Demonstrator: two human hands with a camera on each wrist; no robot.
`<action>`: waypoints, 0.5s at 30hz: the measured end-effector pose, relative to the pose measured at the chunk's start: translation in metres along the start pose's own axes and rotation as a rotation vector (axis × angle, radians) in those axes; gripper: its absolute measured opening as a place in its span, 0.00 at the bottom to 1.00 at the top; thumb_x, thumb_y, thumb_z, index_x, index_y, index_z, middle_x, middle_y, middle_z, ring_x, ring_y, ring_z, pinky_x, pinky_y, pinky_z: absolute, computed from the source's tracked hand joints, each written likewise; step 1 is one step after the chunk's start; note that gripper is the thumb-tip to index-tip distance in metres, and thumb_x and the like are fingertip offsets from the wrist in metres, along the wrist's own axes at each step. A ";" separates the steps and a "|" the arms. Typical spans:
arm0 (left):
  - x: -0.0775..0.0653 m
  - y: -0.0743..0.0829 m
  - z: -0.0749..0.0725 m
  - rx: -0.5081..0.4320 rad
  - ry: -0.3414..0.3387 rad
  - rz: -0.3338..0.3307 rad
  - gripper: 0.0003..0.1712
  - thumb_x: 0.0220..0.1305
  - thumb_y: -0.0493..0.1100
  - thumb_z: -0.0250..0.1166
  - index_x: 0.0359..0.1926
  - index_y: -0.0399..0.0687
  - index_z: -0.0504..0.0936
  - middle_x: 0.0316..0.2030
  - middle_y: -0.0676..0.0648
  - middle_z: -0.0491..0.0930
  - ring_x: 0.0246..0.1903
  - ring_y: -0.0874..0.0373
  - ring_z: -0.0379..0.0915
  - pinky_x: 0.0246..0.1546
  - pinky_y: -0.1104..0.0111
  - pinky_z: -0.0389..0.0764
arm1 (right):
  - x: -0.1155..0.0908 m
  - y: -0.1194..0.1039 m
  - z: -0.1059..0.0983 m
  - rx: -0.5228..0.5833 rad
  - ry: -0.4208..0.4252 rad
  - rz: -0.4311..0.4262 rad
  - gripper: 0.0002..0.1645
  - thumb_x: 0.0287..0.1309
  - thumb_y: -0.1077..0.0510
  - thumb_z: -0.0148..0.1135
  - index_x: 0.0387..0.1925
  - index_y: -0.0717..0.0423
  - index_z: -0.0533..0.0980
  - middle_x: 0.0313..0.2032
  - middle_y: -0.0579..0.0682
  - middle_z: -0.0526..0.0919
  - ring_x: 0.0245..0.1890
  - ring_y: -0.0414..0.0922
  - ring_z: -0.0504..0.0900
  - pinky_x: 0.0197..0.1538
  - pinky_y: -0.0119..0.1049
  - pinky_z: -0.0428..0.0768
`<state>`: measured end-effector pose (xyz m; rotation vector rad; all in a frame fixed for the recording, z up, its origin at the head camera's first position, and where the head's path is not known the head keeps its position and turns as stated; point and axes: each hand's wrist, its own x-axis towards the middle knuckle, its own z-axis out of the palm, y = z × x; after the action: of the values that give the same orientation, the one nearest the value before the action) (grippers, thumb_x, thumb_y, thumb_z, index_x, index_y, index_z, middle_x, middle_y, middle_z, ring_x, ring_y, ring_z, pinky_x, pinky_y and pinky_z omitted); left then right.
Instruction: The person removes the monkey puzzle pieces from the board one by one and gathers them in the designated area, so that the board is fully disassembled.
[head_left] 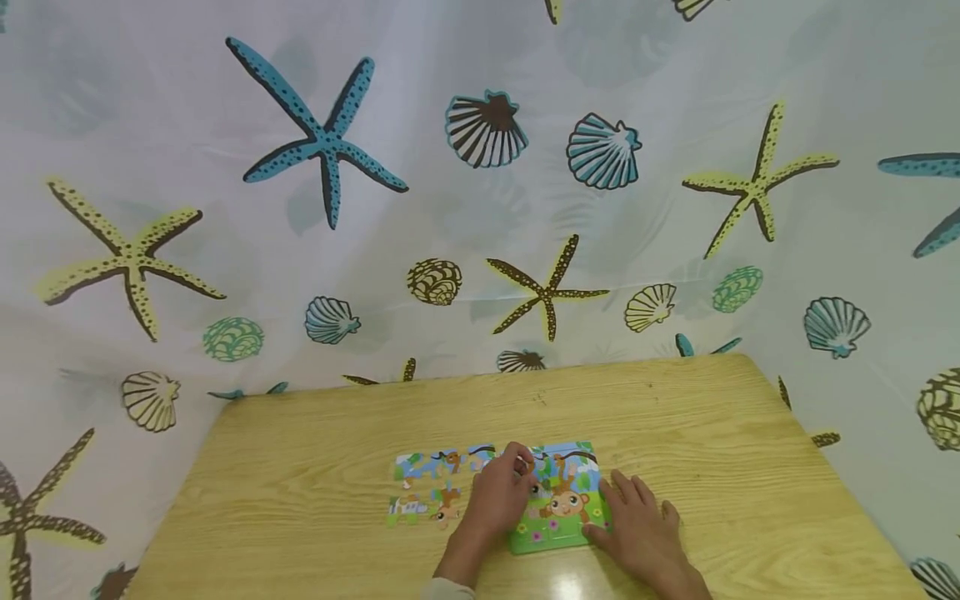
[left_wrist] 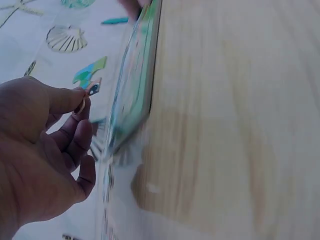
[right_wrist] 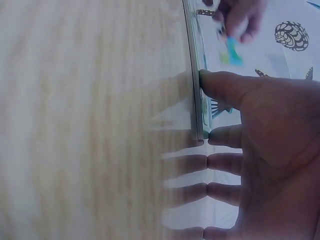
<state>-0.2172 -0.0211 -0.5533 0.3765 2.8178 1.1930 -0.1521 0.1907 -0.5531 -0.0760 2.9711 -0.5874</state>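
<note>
My left hand (head_left: 497, 498) hovers over the left side of a green-rimmed jigsaw puzzle board (head_left: 546, 545). Between its thumb and index finger it pinches a small puzzle piece (left_wrist: 90, 75), blue, green and brown with a dark eye on it. A cartoon monkey shows on the pieces in the board. My right hand (head_left: 643, 527) lies at the board's right side, its thumb (right_wrist: 220, 85) touching the rim and its other fingers stretched out on the table. Part of the board is hidden behind the left hand.
Several loose puzzle pieces (head_left: 407, 508) lie left of the board on the wooden table (head_left: 300, 492). Behind the table and along its sides hangs a white cloth (head_left: 420, 217) printed with starfish and shells.
</note>
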 end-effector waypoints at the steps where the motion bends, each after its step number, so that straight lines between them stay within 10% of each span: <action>1: -0.002 -0.005 -0.005 0.011 0.009 -0.011 0.08 0.67 0.42 0.60 0.46 0.54 0.74 0.34 0.55 0.81 0.28 0.64 0.73 0.40 0.56 0.72 | 0.000 0.001 0.000 -0.003 0.000 0.000 0.44 0.56 0.35 0.62 0.68 0.52 0.65 0.71 0.56 0.62 0.71 0.62 0.56 0.60 0.77 0.53; 15: -0.029 -0.038 -0.044 0.120 0.057 -0.160 0.07 0.65 0.41 0.61 0.43 0.54 0.76 0.38 0.53 0.82 0.42 0.53 0.74 0.43 0.47 0.67 | 0.000 0.000 0.002 -0.014 -0.002 -0.009 0.44 0.56 0.35 0.61 0.68 0.53 0.65 0.71 0.57 0.62 0.70 0.63 0.57 0.59 0.78 0.54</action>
<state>-0.2033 -0.0842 -0.5507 0.1202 2.9114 1.0234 -0.1516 0.1897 -0.5549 -0.0914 2.9749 -0.5680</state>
